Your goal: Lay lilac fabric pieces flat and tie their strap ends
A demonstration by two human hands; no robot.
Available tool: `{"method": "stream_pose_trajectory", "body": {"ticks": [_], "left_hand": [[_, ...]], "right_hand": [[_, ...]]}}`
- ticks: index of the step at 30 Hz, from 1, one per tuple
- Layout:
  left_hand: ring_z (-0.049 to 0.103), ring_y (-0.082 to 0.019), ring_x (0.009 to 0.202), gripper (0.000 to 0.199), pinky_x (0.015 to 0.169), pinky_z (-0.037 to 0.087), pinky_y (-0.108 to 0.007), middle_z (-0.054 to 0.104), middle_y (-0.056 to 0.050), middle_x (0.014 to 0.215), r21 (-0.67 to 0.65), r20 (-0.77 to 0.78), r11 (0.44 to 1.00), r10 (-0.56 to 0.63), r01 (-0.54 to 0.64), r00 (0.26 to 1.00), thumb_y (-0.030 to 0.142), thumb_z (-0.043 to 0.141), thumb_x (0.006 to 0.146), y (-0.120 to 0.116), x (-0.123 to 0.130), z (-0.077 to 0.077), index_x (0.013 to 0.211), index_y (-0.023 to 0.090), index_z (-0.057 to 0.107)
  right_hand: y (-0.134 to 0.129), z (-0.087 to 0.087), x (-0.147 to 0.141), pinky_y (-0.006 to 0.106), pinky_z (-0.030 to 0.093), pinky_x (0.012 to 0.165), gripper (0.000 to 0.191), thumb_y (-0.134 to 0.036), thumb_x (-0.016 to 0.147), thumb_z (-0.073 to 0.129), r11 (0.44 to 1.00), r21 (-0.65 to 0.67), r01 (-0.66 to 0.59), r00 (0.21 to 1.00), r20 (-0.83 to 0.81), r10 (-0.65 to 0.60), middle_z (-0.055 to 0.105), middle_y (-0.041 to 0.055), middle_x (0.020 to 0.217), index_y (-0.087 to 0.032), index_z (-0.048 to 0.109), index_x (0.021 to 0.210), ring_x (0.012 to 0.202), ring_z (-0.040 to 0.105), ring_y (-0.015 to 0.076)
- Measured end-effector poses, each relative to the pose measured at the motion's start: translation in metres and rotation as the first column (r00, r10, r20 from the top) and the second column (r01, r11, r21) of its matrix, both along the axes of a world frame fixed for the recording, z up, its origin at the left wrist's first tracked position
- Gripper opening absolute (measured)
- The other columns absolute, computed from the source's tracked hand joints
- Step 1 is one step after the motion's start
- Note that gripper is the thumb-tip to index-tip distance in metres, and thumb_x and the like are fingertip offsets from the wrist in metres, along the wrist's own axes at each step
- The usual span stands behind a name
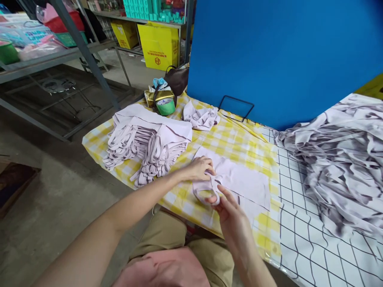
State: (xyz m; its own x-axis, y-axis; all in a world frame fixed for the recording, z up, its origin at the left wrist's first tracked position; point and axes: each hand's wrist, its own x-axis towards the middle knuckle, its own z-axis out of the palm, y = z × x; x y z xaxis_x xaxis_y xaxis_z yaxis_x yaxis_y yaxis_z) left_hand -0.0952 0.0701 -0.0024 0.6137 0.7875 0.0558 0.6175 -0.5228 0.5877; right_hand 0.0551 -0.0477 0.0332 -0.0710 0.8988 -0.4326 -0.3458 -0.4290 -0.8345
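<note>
A pale lilac fabric piece (242, 181) with dark edges lies flat on the yellow checked tablecloth (236, 131). At its left end, my left hand (202, 168) is closed on narrow straps of the fabric, fingers pointing down. My right hand (229, 207), palm turned up, pinches a strap loop (214, 189) between thumb and fingers just nearer to me. Left of my hands sits a thick stack of similar lilac pieces (152, 127), their straps hanging in bunches toward me. Behind the flat piece is a small crumpled lilac piece (200, 116).
A large heap of lilac fabric (344, 167) covers the right side, on a white grid-patterned cloth (302, 239). A blue panel (269, 52) stands behind. Green tape (165, 107) and a dark bag (178, 79) are at the back. Metal shelving (89, 59) stands left.
</note>
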Motion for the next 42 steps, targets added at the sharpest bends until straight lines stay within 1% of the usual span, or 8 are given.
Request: {"method": "stream_pose_trajectory", "body": {"ticks": [4,8,15,22,31,36,39,42], "left_hand": [[0.049,-0.015,0.103,0.026,0.098,0.028,-0.025,0.059,-0.001,0.106,-0.100,0.036,0.993,-0.056,0.059,0.998,0.014,0.051,0.079,-0.002,-0.012,0.011,0.099,0.019,0.067],[0.048,-0.014,0.110,0.026,0.105,0.020,-0.030,0.058,-0.001,0.110,-0.161,0.088,0.986,-0.033,0.047,0.996,0.017,0.044,0.086,-0.006,-0.014,0.011,0.100,0.020,0.065],[0.045,-0.016,0.119,0.026,0.109,0.017,-0.033,0.058,-0.004,0.120,-0.198,0.096,0.980,-0.008,0.027,0.995,0.028,0.044,0.089,-0.004,-0.016,0.010,0.098,0.018,0.066],[0.008,-0.019,0.138,0.053,0.111,0.002,-0.043,0.019,-0.002,0.149,-0.107,-0.195,0.986,-0.146,0.126,0.970,0.035,0.042,0.090,-0.002,-0.022,0.008,0.140,0.027,0.025],[0.001,-0.022,0.139,0.057,0.110,-0.001,-0.047,0.008,-0.003,0.151,-0.081,-0.343,0.992,-0.119,0.097,0.932,0.046,0.038,0.090,-0.007,-0.011,0.016,0.141,0.028,0.020],[0.003,-0.022,0.139,0.058,0.110,-0.002,-0.047,0.010,-0.003,0.150,-0.031,-0.377,0.994,-0.109,0.105,0.920,0.049,0.039,0.089,-0.009,-0.010,0.013,0.141,0.028,0.022],[0.007,-0.023,0.138,0.058,0.109,-0.006,-0.051,0.015,-0.005,0.149,0.044,-0.350,0.995,-0.071,0.092,0.934,0.050,0.038,0.089,-0.011,0.003,0.012,0.140,0.027,0.024],[0.008,-0.022,0.138,0.057,0.110,-0.004,-0.050,0.018,-0.004,0.149,0.078,-0.285,0.982,-0.146,0.174,0.947,0.049,0.037,0.090,-0.023,0.033,0.011,0.140,0.027,0.024]], "right_hand": [[-0.060,-0.007,-0.014,0.030,0.042,0.080,0.044,-0.040,0.078,0.060,0.988,-0.019,0.156,0.983,0.098,-0.154,0.068,-0.0008,0.093,-0.029,0.049,0.119,0.101,0.056,0.0189],[-0.088,-0.027,-0.030,0.030,0.044,0.079,0.048,-0.040,0.070,0.068,0.968,-0.117,0.223,0.973,-0.030,-0.227,0.062,0.0014,0.114,-0.031,0.053,0.114,0.109,0.052,0.0198],[-0.082,-0.034,-0.047,0.025,0.046,0.062,0.047,-0.035,0.068,0.071,0.975,-0.173,0.136,0.972,-0.166,-0.165,0.060,0.0043,0.112,-0.027,0.054,0.111,0.094,0.060,0.0202],[-0.092,-0.040,-0.049,0.023,0.047,0.055,0.049,-0.038,0.069,0.070,0.970,-0.129,0.206,0.968,-0.119,-0.221,0.057,0.0056,0.114,-0.027,0.053,0.113,0.083,0.061,0.0175],[-0.097,-0.045,-0.044,0.026,0.048,0.052,0.048,-0.038,0.070,0.069,0.966,-0.175,0.191,0.928,-0.289,-0.235,0.053,0.0062,0.118,-0.030,0.054,0.115,0.083,0.062,0.0203],[-0.106,-0.043,-0.021,0.027,0.046,0.053,0.039,-0.039,0.071,0.067,0.979,-0.015,0.204,0.977,0.068,-0.203,0.060,0.0071,0.108,-0.026,0.060,0.108,0.075,0.060,0.0194],[-0.101,-0.035,0.022,0.033,0.046,0.067,0.033,-0.037,0.073,0.064,0.941,0.269,0.204,0.804,0.502,-0.318,0.059,0.0073,0.099,-0.025,0.060,0.104,0.082,0.056,0.0220],[-0.088,-0.031,0.069,0.035,0.044,0.065,0.034,-0.042,0.075,0.059,0.908,0.407,0.098,0.405,0.817,-0.410,0.054,0.0087,0.092,-0.023,0.059,0.102,0.079,0.052,0.0239]]}}
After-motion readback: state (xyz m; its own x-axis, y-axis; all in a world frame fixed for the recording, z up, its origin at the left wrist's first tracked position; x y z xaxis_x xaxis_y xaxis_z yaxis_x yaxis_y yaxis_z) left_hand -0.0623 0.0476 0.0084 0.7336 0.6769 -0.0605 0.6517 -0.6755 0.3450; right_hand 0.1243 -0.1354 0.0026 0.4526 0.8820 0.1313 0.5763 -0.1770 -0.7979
